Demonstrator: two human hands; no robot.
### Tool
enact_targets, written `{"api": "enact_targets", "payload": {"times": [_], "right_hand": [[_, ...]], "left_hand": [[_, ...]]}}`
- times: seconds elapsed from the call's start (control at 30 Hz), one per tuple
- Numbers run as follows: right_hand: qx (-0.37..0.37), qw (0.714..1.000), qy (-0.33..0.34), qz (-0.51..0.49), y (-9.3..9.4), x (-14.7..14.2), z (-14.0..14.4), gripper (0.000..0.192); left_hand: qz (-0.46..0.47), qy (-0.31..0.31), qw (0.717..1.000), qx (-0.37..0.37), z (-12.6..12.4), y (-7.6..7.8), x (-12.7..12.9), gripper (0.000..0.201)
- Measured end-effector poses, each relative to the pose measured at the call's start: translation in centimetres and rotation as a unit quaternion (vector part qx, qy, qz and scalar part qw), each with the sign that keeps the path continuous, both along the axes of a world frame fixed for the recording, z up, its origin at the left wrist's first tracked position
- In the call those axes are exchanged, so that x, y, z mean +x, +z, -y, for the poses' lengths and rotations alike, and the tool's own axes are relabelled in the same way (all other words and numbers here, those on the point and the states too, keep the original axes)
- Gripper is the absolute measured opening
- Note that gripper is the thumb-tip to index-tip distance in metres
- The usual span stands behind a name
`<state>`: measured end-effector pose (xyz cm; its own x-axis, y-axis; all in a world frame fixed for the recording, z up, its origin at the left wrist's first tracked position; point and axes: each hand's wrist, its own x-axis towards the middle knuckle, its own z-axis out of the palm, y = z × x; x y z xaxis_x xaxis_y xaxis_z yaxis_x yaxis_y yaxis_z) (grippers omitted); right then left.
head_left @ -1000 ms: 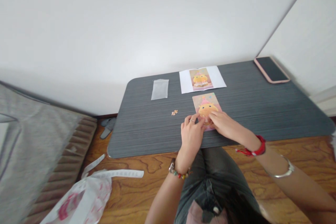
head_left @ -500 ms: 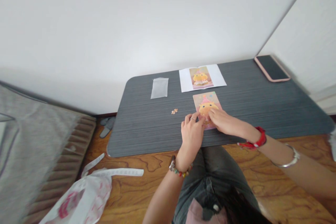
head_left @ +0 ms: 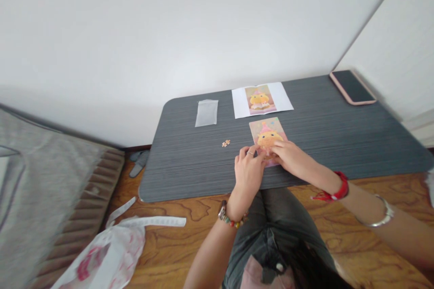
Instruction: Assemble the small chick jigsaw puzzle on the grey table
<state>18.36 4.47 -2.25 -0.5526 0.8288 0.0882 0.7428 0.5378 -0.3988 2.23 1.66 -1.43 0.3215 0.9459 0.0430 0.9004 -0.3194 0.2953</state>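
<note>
A nearly filled jigsaw puzzle lies flat near the table's front edge, showing a yellow character in a pink party hat. My left hand rests at its lower left, fingers spread on the table and the thumb side touching the puzzle's edge. Over the lower right part, my right hand bends down with its fingertips together on the surface. Whatever those fingers pinch is hidden. A few loose puzzle pieces lie left of the puzzle. Behind it, a white reference sheet carries the same picture.
On the dark table a clear plastic bag lies at back left and a phone at the right corner. Below left are a white plastic bag, slippers and a grey-covered bed.
My right hand has shifted slightly to the right over the puzzle, and its wrist has moved right too. My left hand stays nearly where it was.
</note>
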Motion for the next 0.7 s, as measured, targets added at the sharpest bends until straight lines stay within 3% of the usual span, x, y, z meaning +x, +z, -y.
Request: {"api": "enact_targets", "payload": {"times": [0.27, 0.47, 0.7], "right_hand": [[0.008, 0.999, -0.002, 0.05, -0.3, -0.2, -0.2, 0.016], [0.017, 1.0, -0.019, -0.011, -0.7, 0.2, 1.3, 0.023], [-0.019, 1.0, -0.023, 0.009, -0.9, 0.2, 0.7, 0.02]], "left_hand": [[0.039, 0.008, 0.999, 0.014, 0.3, -0.5, -0.1, 0.02], [0.085, 0.096, 0.992, 0.017, 1.5, -0.8, 0.4, 0.039], [0.065, 0.045, 0.997, 0.002, 1.2, 0.2, 0.6, 0.021]]}}
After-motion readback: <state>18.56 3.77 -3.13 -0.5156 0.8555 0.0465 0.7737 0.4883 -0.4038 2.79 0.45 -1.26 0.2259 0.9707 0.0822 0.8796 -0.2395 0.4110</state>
